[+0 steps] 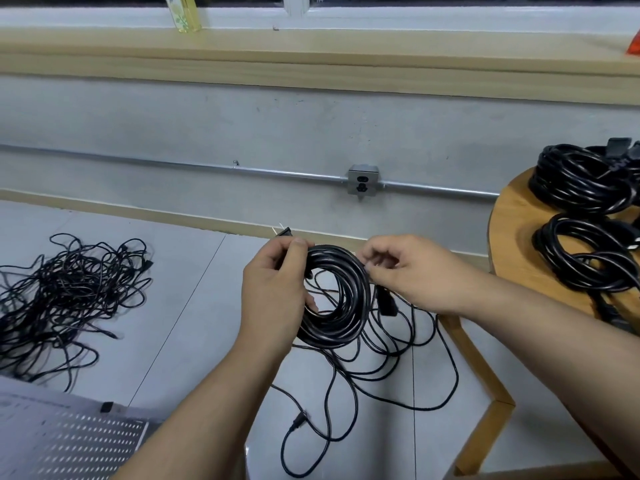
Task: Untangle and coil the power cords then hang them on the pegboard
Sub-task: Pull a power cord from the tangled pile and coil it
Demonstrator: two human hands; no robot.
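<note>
A black power cord coil (341,306) hangs in front of me above the floor. My left hand (277,289) grips its left side, thumb over the top strands, with the plug end poking out above the fingers. My right hand (412,268) pinches a strand at the coil's upper right edge. The cord's loose tail (398,368) trails down in loops onto the floor, ending in a connector (299,420). A tangled pile of black cords (65,299) lies on the floor at left. The white pegboard (72,441) shows at the bottom left corner.
Two coiled cords (581,181) (588,258) rest on a round wooden table (512,237) at right. Its wooden leg (481,375) stands beside the loose tail. A wall outlet (362,183) on a metal conduit sits ahead. A yellow bottle (183,12) stands on the sill.
</note>
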